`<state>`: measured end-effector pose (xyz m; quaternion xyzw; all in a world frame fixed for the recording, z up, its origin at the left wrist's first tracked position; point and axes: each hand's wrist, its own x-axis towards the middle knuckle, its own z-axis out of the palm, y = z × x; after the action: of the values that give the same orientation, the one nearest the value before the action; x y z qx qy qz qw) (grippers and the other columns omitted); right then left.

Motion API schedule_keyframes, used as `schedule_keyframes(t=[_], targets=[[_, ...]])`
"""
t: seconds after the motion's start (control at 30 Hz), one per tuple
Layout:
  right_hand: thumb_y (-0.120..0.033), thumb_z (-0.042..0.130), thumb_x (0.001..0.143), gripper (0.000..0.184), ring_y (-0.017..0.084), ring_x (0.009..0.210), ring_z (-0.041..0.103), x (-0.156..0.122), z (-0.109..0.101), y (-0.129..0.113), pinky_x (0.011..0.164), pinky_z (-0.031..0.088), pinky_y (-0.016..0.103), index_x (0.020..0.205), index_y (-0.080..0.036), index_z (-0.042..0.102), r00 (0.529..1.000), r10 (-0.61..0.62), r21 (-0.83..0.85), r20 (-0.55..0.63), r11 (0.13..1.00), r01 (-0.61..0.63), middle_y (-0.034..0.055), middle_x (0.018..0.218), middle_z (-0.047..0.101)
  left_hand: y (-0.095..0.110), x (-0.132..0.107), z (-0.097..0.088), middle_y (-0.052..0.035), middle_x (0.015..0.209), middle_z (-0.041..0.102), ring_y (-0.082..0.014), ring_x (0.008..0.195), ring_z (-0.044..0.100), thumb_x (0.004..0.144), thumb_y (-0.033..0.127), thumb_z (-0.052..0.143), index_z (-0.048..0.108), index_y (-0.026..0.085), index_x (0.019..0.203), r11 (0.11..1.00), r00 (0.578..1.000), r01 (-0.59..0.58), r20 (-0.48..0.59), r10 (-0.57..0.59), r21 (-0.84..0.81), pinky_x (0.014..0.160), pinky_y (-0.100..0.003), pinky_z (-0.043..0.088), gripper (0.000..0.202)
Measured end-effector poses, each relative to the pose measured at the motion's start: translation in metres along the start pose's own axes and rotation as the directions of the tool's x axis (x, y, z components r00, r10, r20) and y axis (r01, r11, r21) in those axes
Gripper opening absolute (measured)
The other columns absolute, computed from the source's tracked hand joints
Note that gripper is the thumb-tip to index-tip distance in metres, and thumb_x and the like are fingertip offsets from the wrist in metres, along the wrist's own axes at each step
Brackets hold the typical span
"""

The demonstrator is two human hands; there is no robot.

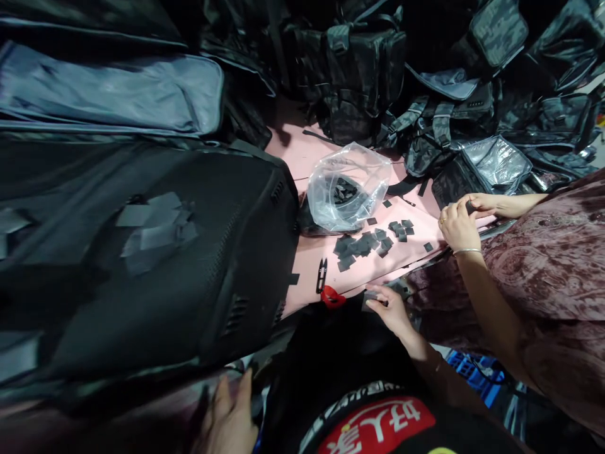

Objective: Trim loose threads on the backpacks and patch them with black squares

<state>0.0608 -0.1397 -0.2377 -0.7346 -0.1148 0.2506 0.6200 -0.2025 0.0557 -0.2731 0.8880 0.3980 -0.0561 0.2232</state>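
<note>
Right hand (390, 310), at four o'clock: fingers clamped on one thin dark square (368, 301), just off the near edge of the pink surface (307, 265). Likely fault: loss over that edge, from a slackened pinch.

Left hand (229, 413), at seven o'clock: blurred, near the lower edge of a black padded bag (189, 315); no telling whether fingers apart or together. Likely fault: loose grey pieces (161, 227) atop, at nine o'clock, sliding off if tugged.

Scattered dark squares (363, 244), at three o'clock: overlapping; liable to double pick-up.

Thread snips (322, 275), at five o'clock, beside a red item, unidentified (333, 297): liable to a knock from a passing forearm.

Co-worker's hands (460, 227), at three o'clock: possible bump in shared reach.
</note>
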Motion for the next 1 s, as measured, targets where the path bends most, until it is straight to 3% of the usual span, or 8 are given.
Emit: schedule_keyframes(t=[0.07,0.17,0.3,0.47,0.53,0.67,0.83,1.0], targets=[[-0.021,0.060,0.065,0.033,0.016,0.078,0.060,-0.003,0.002,-0.003,0.078,0.047,0.031,0.099,-0.018,0.064,1.000,-0.020,-0.011,0.017,1.000,0.020,0.0049,0.096,0.066,0.017,0.004,-0.006,-0.0146,0.124,0.055,-0.0293,0.109,0.054,0.071,0.018,0.041,0.061,0.015,0.109,0.990,0.993,-0.116,-0.015,0.115,-0.083,0.090,-0.039,0.043,0.043],[-0.020,0.060,0.065,0.032,0.016,0.075,0.060,-0.012,0.006,-0.004,0.075,0.049,0.031,0.097,-0.018,0.064,0.998,-0.041,0.002,0.037,0.999,0.041,0.0051,0.095,0.067,0.065,0.013,-0.017,-0.0070,0.104,0.067,-0.0244,0.099,0.060,0.076,0.033,0.045,0.064,0.023,0.099,0.897,0.975,-0.199,0.015,0.222,-0.395,0.091,-0.035,0.043,0.032],[-0.019,0.061,0.066,0.031,0.015,0.074,0.061,-0.022,0.011,-0.005,0.073,0.049,0.030,0.097,-0.019,0.064,0.994,-0.065,0.010,0.088,0.998,0.064,0.0041,0.093,0.067,0.142,0.029,-0.021,-0.0078,0.096,0.068,-0.0215,0.076,0.064,0.076,0.049,0.049,0.058,0.018,0.110,0.666,0.956,-0.010,0.189,0.226,-0.746,0.071,-0.033,0.051,0.047],[-0.019,0.064,0.066,0.043,0.015,0.071,0.061,-0.030,0.006,0.001,0.070,0.049,0.028,0.108,-0.021,0.059,0.988,-0.093,-0.075,0.120,0.992,0.102,0.0020,0.084,0.067,0.194,0.050,-0.009,-0.0053,0.073,0.067,-0.0184,0.070,0.060,0.065,0.044,0.067,0.067,0.015,0.075,0.474,0.882,0.038,0.252,0.398,-0.880,0.065,-0.026,0.046,0.031],[-0.018,0.064,0.065,0.047,0.014,0.069,0.060,-0.029,0.000,0.006,0.070,0.049,0.028,0.112,-0.022,0.058,0.987,-0.110,-0.137,0.120,0.982,0.127,0.0005,0.080,0.066,0.200,0.057,-0.006,-0.0010,0.058,0.060,-0.0126,0.055,0.052,0.063,0.042,0.069,0.065,0.014,0.067,0.402,0.880,0.119,0.284,0.380,-0.908,0.055,-0.023,0.042,0.029],[-0.017,0.063,0.063,0.038,0.013,0.060,0.057,-0.013,-0.011,0.017,0.065,0.047,0.027,0.101,-0.020,0.061,0.994,-0.011,-0.205,0.110,0.978,0.033,-0.0031,0.063,0.061,0.191,0.069,-0.008,0.0035,0.051,0.051,-0.0068,0.045,0.040,0.062,0.043,0.069,0.059,0.014,0.065,0.274,0.946,0.205,0.262,0.191,-0.940,0.045,-0.018,0.032,0.030],[-0.025,0.063,0.064,0.011,0.015,0.063,0.058,0.052,-0.005,0.024,0.064,0.047,0.027,0.069,-0.016,0.060,0.998,0.044,-0.127,-0.035,0.991,-0.049,0.0001,0.064,0.061,0.151,0.068,-0.005,0.0036,0.048,0.049,-0.0071,0.044,0.040,0.057,0.048,0.071,0.056,0.014,0.059,0.323,0.944,0.275,0.318,0.087,-0.905,0.044,-0.018,0.033,0.037],[-0.030,0.058,0.072,0.019,0.016,0.079,0.056,0.112,0.009,0.019,0.076,0.045,0.029,0.076,-0.012,0.059,0.988,-0.010,-0.076,-0.153,0.997,-0.002,0.0043,0.079,0.063,0.108,0.050,-0.002,-0.0011,0.064,0.061,-0.0115,0.054,0.053,0.053,0.050,0.072,0.065,0.015,0.076,0.383,0.954,0.299,0.283,-0.100,-0.874,0.051,-0.022,0.043,0.043]])
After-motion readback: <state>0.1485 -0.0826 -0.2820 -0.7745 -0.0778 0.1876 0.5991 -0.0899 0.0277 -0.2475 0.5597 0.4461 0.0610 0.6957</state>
